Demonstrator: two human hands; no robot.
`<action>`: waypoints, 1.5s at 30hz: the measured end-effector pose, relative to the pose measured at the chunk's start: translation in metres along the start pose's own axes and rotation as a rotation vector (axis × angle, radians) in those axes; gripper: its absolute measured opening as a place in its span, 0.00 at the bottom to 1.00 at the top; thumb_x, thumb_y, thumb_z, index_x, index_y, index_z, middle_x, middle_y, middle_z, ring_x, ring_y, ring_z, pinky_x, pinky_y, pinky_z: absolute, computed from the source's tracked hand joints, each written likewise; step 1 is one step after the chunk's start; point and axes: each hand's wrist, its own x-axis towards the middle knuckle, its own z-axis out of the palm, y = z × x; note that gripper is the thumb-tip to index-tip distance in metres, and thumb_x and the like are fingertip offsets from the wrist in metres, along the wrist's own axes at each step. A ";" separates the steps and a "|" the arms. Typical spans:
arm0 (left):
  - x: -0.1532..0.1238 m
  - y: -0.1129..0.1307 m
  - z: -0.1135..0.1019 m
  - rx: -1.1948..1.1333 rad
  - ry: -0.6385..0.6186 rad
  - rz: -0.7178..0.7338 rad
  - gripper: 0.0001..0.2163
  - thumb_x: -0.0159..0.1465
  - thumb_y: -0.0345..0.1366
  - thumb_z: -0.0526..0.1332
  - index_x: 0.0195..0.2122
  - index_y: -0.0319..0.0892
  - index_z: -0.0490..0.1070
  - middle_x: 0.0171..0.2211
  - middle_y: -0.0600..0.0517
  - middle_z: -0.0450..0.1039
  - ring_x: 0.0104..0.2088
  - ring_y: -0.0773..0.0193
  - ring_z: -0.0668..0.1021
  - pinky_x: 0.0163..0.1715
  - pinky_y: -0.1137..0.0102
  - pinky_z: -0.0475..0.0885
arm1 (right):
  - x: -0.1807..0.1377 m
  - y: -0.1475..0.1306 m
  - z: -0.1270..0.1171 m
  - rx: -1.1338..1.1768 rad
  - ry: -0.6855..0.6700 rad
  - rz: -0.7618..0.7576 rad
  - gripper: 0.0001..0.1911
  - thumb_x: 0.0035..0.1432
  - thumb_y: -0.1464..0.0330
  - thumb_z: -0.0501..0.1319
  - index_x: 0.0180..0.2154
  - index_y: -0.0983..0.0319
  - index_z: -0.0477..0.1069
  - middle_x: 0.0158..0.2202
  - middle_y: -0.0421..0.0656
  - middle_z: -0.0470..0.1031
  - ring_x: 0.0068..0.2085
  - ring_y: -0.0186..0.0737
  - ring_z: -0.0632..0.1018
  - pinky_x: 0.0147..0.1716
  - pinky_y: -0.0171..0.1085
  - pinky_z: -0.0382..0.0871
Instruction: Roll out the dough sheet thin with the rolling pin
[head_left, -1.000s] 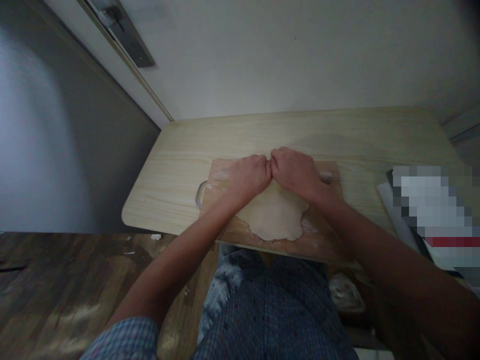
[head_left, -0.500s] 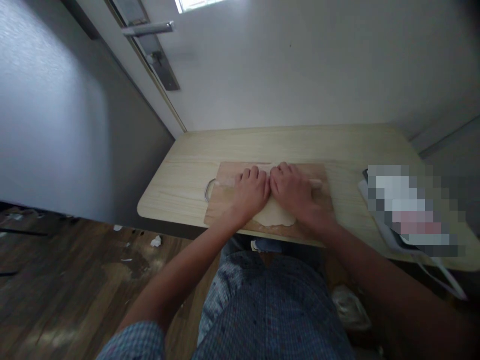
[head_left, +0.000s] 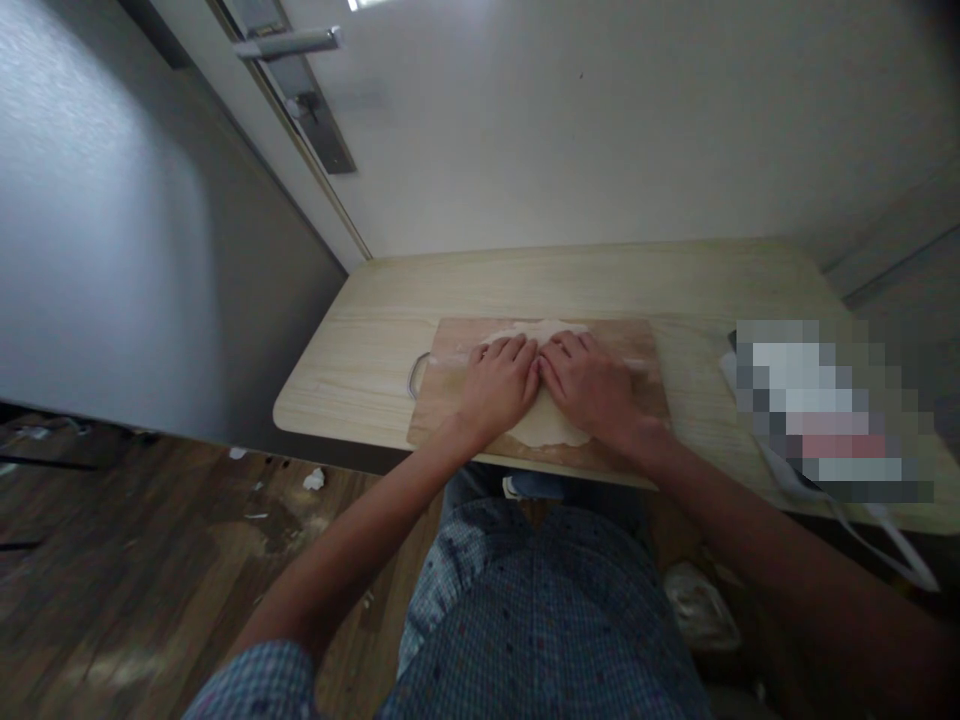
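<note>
A flat sheet of pale dough (head_left: pixel 551 428) lies on a wooden cutting board (head_left: pixel 442 415), showing both in front of my hands and beyond my fingertips. My left hand (head_left: pixel 501 380) and my right hand (head_left: pixel 586 380) are side by side over the dough, thumbs nearly touching. Their fingers curl over a rolling pin (head_left: pixel 637 367) that lies crosswise. Only its pale, slightly blurred ends stick out past my hands; its middle is hidden under them.
The board rests near the front edge of a light wood table (head_left: pixel 352 350), its metal handle (head_left: pixel 415 377) pointing left. A blurred-out device (head_left: pixel 817 420) with a white cable (head_left: pixel 900 550) lies at the right. Behind the table is a white door with a lever handle (head_left: pixel 289 43).
Both hands have come slightly toward me over the board with the rolling pin. More of the dough's far edge now shows beyond my fingers. The view has tilted a little.
</note>
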 end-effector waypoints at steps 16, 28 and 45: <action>0.031 -0.008 0.010 0.020 0.008 -0.052 0.18 0.66 0.37 0.44 0.51 0.41 0.65 0.55 0.47 0.66 0.54 0.57 0.68 0.50 0.61 0.61 | 0.025 0.008 -0.002 -0.003 -0.050 0.060 0.18 0.63 0.66 0.41 0.41 0.63 0.67 0.42 0.48 0.70 0.40 0.43 0.68 0.24 0.36 0.54; 0.049 -0.015 0.014 0.018 0.000 -0.074 0.18 0.66 0.38 0.43 0.50 0.42 0.67 0.53 0.48 0.68 0.51 0.57 0.70 0.46 0.63 0.64 | 0.044 0.012 0.001 0.015 -0.085 0.108 0.17 0.63 0.67 0.41 0.40 0.64 0.67 0.40 0.49 0.70 0.39 0.44 0.69 0.25 0.36 0.56; 0.014 -0.001 0.013 0.064 0.095 -0.053 0.15 0.65 0.37 0.45 0.44 0.36 0.66 0.49 0.42 0.70 0.47 0.55 0.72 0.50 0.58 0.61 | 0.008 0.007 0.007 -0.030 0.039 -0.013 0.18 0.63 0.67 0.44 0.39 0.66 0.70 0.42 0.50 0.73 0.42 0.44 0.72 0.38 0.40 0.63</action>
